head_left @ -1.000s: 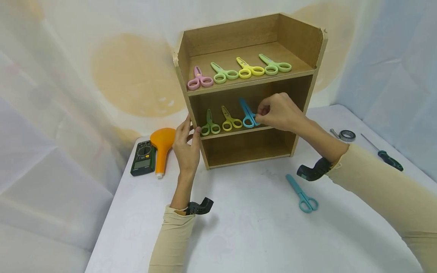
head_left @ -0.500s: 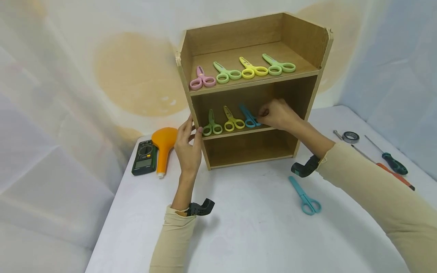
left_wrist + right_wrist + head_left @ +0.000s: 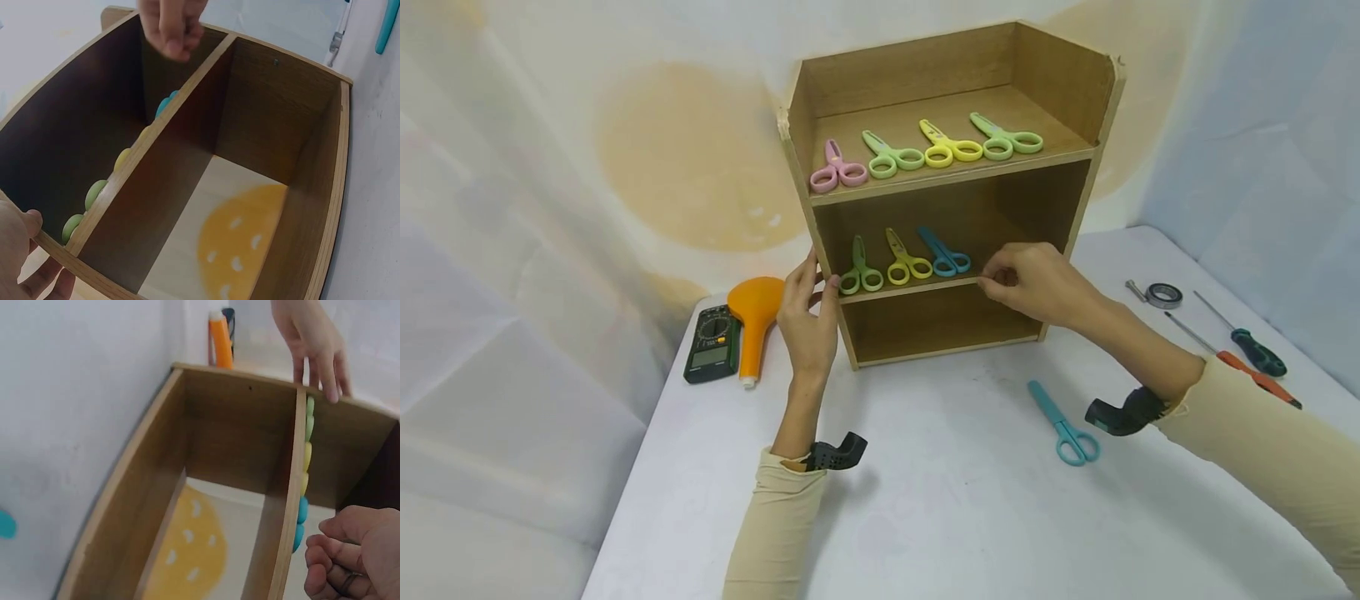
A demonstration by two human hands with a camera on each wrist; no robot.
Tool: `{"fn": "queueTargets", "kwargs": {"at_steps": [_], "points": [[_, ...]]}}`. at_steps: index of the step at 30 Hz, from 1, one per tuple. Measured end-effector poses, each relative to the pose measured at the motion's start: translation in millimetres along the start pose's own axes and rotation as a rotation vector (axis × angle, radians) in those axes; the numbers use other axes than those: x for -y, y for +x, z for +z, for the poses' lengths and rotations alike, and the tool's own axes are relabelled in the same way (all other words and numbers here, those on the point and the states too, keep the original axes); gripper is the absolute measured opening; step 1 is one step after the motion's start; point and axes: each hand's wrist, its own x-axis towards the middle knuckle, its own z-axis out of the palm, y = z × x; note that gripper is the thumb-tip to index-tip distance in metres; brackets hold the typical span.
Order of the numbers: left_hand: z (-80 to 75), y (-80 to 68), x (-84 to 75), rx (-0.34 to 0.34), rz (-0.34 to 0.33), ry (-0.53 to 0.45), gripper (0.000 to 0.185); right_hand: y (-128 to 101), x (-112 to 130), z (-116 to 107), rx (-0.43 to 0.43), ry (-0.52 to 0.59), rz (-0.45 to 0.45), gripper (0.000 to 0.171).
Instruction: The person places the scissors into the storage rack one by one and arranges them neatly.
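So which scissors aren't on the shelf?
The teal scissors lying on the white table, near the right hand's wrist. All the other pairs lie inside the wooden shelf unit.

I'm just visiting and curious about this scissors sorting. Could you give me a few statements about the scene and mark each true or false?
1. The top shelf holds four scissors. True.
2. The right hand holds the blue scissors. False: they lie on the middle shelf, apart from the curled, empty fingers.
3. The left hand rests on the shelf unit's left edge. True.
4. The teal scissors lie on the bottom shelf. False: they lie on the table.
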Motion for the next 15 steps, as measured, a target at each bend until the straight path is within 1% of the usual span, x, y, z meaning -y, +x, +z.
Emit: {"fn": "queueTargets", "kwargs": {"at_steps": [3,6,10,15], "points": [[-0.4,-0.5,0.3,-0.001,0.003,-0.002,0.045,-17,2,0,0.01,0.007,-0.037,0.007],[-0.8,-0.7,-0.1,-0.004,0.009,-0.002,0.045,-34,3,1,0.031,0.017,-0.053,0.005],[-0.6,-0.9,-0.9,-0.005,0.009,0.002,0.045,-58,1,4,0.057,0.023,-0.052,0.004],[-0.9,-0.6,-1.8,-0.003,0.008,-0.002,0.045,-87,-5,13,0.07,0.034,-0.058,0.007]]}}
